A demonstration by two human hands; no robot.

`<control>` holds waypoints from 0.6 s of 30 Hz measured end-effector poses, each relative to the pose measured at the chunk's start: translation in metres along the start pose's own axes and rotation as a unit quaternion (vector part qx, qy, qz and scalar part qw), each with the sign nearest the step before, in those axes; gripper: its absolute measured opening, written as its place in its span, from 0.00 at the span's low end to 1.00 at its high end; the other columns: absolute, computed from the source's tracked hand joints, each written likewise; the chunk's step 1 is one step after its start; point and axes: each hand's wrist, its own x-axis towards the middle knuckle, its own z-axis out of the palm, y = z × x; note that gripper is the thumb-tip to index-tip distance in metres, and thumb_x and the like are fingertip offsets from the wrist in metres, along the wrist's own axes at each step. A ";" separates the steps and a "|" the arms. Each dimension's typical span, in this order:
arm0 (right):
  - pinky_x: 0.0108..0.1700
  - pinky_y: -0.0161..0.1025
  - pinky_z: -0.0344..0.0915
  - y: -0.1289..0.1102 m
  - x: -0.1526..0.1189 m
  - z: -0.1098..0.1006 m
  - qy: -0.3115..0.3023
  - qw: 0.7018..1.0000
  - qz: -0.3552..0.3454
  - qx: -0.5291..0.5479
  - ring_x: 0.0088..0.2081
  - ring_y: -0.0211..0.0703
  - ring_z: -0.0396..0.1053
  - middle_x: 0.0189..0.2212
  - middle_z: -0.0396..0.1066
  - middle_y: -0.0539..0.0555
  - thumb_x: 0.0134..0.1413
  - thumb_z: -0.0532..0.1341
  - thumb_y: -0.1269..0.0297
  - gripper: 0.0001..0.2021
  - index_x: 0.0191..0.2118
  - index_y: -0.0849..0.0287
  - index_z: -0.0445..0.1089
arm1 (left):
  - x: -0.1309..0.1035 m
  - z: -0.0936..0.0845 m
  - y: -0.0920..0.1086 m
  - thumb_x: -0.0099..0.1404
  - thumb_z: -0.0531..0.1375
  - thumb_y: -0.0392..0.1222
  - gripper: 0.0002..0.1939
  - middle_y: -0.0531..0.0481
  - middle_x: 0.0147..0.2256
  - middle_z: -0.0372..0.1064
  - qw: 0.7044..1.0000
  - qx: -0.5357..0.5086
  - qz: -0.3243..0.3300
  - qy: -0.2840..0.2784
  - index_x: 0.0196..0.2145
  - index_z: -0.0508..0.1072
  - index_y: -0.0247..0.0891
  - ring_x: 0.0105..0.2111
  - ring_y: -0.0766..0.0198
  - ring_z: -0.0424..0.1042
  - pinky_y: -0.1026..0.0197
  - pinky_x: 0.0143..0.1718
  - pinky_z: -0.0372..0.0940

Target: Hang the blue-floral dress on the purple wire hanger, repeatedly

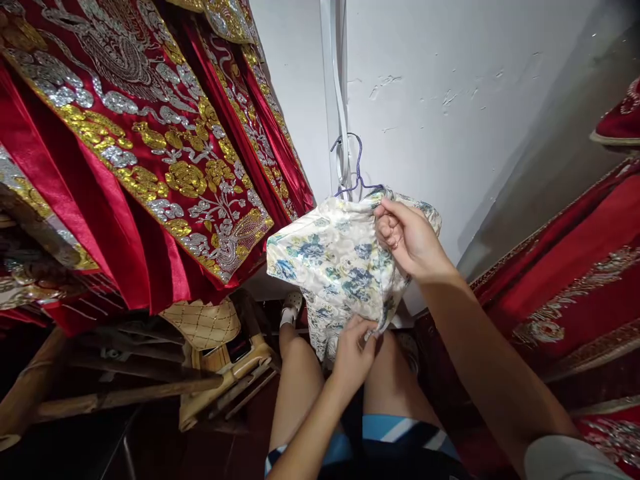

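Note:
A cream short-sleeved top (pixel 345 263) with blue and yellow-green flowers hangs on a purple wire hanger (pixel 359 160). The hanger's hook is caught on a narrow white strip (pixel 341 100) against the wall. Up at the neckline, my right hand (pixel 407 237) is closed with thumb and fingers pinching the fabric. Lower down, my left hand (pixel 356 353) grips the top's front edge near the hem, its fingertips partly hidden by cloth. The far sleeve is partly covered by my right hand.
Red satin garments with gold and silver sequins (pixel 190 173) hang at the left. Below them stands a bamboo chair (pixel 225 387) with a quilted tan bag (pixel 205 323). More red beaded clothing (pixel 575 307) hangs at the right. A white wall (pixel 425 87) is ahead.

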 end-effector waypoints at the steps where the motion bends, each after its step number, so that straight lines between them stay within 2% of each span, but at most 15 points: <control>1: 0.16 0.28 0.49 0.003 -0.004 0.000 0.000 1.000 -0.007 -0.012 0.14 0.28 0.54 0.14 0.63 0.45 0.56 0.67 0.55 0.13 0.28 0.59 0.72 | 0.011 -0.008 0.009 0.68 0.58 0.33 0.09 0.45 0.37 0.71 0.999 0.005 0.033 0.005 0.42 0.78 0.37 0.40 0.58 0.70 0.58 0.44 0.64; 3: 0.16 0.27 0.51 0.008 -0.013 0.003 0.000 0.999 -0.019 -0.034 0.15 0.28 0.56 0.14 0.63 0.45 0.56 0.67 0.55 0.14 0.27 0.59 0.71 | 0.036 -0.026 0.034 0.72 0.55 0.37 0.13 0.45 0.37 0.70 0.994 0.017 0.103 0.045 0.51 0.76 0.38 0.39 0.59 0.70 0.57 0.44 0.65; 6: 0.16 0.27 0.52 0.006 -0.022 0.010 -0.006 0.996 -0.037 -0.076 0.14 0.28 0.56 0.13 0.64 0.46 0.56 0.66 0.56 0.14 0.25 0.60 0.71 | 0.077 -0.051 0.079 0.74 0.54 0.40 0.18 0.45 0.40 0.71 0.969 0.036 0.199 0.143 0.59 0.69 0.40 0.39 0.60 0.70 0.56 0.45 0.65; 7: 0.16 0.27 0.52 0.004 -0.023 0.013 -0.011 0.995 -0.045 -0.088 0.14 0.29 0.56 0.13 0.64 0.46 0.57 0.66 0.56 0.15 0.25 0.59 0.71 | 0.090 -0.058 0.094 0.75 0.53 0.41 0.20 0.46 0.39 0.71 0.964 0.038 0.212 0.154 0.62 0.66 0.41 0.38 0.61 0.70 0.57 0.44 0.65; 8: 0.16 0.28 0.52 0.001 -0.023 0.016 -0.016 0.994 -0.056 -0.098 0.14 0.29 0.55 0.12 0.63 0.46 0.57 0.66 0.56 0.15 0.24 0.59 0.71 | 0.102 -0.063 0.107 0.75 0.53 0.41 0.21 0.48 0.38 0.71 0.965 0.044 0.216 0.139 0.64 0.65 0.42 0.36 0.61 0.70 0.57 0.43 0.65; 10: 0.16 0.29 0.52 -0.002 -0.024 0.019 -0.024 0.989 -0.089 -0.113 0.13 0.29 0.55 0.12 0.62 0.46 0.57 0.66 0.56 0.15 0.24 0.59 0.71 | 0.122 -0.069 0.126 0.75 0.53 0.42 0.17 0.48 0.37 0.73 0.964 0.058 0.235 0.109 0.59 0.69 0.41 0.36 0.62 0.72 0.58 0.42 0.66; 12: 0.16 0.30 0.52 -0.002 -0.023 0.019 -0.019 0.984 -0.129 -0.124 0.14 0.30 0.56 0.12 0.62 0.46 0.57 0.66 0.55 0.16 0.24 0.59 0.71 | 0.136 -0.070 0.138 0.75 0.53 0.41 0.12 0.48 0.37 0.74 0.961 0.084 0.246 0.098 0.49 0.74 0.39 0.38 0.61 0.73 0.59 0.42 0.66; 15: 0.17 0.30 0.52 0.005 -0.022 0.012 0.001 0.979 -0.159 -0.131 0.14 0.31 0.56 0.13 0.61 0.45 0.57 0.66 0.51 0.17 0.25 0.58 0.71 | 0.148 -0.067 0.143 0.75 0.53 0.39 0.10 0.48 0.35 0.74 0.951 0.146 0.249 0.107 0.38 0.73 0.38 0.37 0.60 0.73 0.58 0.40 0.66; 18: 0.17 0.30 0.50 0.015 -0.018 0.004 0.014 0.978 -0.153 -0.140 0.15 0.31 0.54 0.13 0.60 0.44 0.56 0.66 0.49 0.18 0.24 0.57 0.70 | 0.155 -0.062 0.140 0.74 0.54 0.37 0.09 0.48 0.34 0.73 0.937 0.191 0.276 0.098 0.35 0.71 0.38 0.35 0.60 0.72 0.58 0.39 0.66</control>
